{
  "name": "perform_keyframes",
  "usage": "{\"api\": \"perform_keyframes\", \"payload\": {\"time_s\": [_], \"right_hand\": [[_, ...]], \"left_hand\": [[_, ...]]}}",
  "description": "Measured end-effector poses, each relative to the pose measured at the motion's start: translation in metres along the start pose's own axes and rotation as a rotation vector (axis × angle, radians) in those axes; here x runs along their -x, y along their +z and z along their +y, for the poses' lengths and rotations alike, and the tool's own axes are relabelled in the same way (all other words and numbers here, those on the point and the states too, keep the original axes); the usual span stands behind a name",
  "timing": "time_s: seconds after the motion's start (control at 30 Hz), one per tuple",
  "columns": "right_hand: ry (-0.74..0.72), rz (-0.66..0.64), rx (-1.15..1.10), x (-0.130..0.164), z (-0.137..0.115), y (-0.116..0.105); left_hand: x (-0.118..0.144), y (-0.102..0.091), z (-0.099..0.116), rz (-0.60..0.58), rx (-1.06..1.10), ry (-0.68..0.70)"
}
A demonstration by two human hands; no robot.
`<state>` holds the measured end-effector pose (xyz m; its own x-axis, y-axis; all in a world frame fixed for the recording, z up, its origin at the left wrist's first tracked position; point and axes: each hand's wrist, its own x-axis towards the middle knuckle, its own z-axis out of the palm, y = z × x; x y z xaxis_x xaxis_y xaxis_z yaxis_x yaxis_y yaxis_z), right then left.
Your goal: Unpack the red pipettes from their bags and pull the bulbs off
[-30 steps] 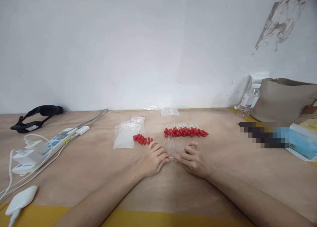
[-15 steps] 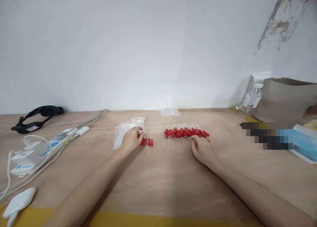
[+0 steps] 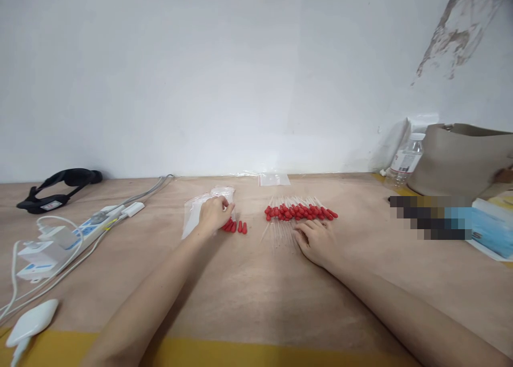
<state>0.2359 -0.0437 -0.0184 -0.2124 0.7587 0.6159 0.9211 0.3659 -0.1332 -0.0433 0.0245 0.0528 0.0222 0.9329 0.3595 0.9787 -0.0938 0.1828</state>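
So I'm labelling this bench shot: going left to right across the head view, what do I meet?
Black strap → white power strip → left hand → loose red caps → row of red-capped droppers → water bottle → grey bag.

This looks like a small, makeshift assembly or packing workbench rather than a home or a fitted lab. A bare plywood tabletop [image 3: 256, 297] with a yellow near edge runs up to a plain white wall [image 3: 224, 73], whose paint is flaking at the far right. At centre lie a row of red-bulbed glass droppers [image 3: 300, 212], a few loose red rubber bulbs [image 3: 236, 226] and small clear zip bags [image 3: 196, 213]. On the left a power strip [image 3: 60, 237] with chargers trails its cables; at the far right stand a water bottle [image 3: 405, 162] and a grey bag [image 3: 460, 158].
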Motion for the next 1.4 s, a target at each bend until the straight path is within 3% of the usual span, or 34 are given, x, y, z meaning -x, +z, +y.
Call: {"api": "perform_keyframes", "payload": {"time_s": [0.13, 0.37, 0.57, 0.67, 0.77, 0.87, 0.93, 1.13, 1.4], "right_hand": [[-0.010, -0.017, -0.033, 0.001, -0.001, -0.001], [0.082, -0.015, -0.101, 0.003, 0.002, -0.002], [0.208, -0.027, -0.159, 0.002, 0.006, -0.002], [0.213, 0.020, -0.185, 0.002, 0.008, -0.001], [0.124, 0.118, -0.253, 0.001, 0.010, 0.000], [0.034, 0.222, -0.326, 0.000, 0.009, -0.002], [-0.021, 0.258, -0.321, 0.000, 0.006, -0.005], [-0.302, 0.125, -0.216, 0.003, -0.010, -0.013], [-0.372, 0.053, -0.174, 0.003, -0.030, -0.005]], "left_hand": [[-0.010, 0.006, 0.023, -0.080, 0.033, 0.045], [-0.028, 0.038, 0.070, -0.288, 0.140, 0.017], [-0.035, 0.053, 0.085, -0.372, 0.215, -0.026], [-0.030, 0.047, 0.081, -0.291, 0.254, -0.011], [-0.011, 0.033, 0.072, -0.168, 0.293, 0.060], [0.019, 0.021, 0.058, -0.069, 0.333, 0.208], [0.041, 0.018, 0.048, 0.033, 0.353, 0.385], [0.077, 0.032, 0.030, 0.153, 0.336, 0.651], [0.083, 0.038, 0.040, 0.173, 0.362, 0.762]]}}
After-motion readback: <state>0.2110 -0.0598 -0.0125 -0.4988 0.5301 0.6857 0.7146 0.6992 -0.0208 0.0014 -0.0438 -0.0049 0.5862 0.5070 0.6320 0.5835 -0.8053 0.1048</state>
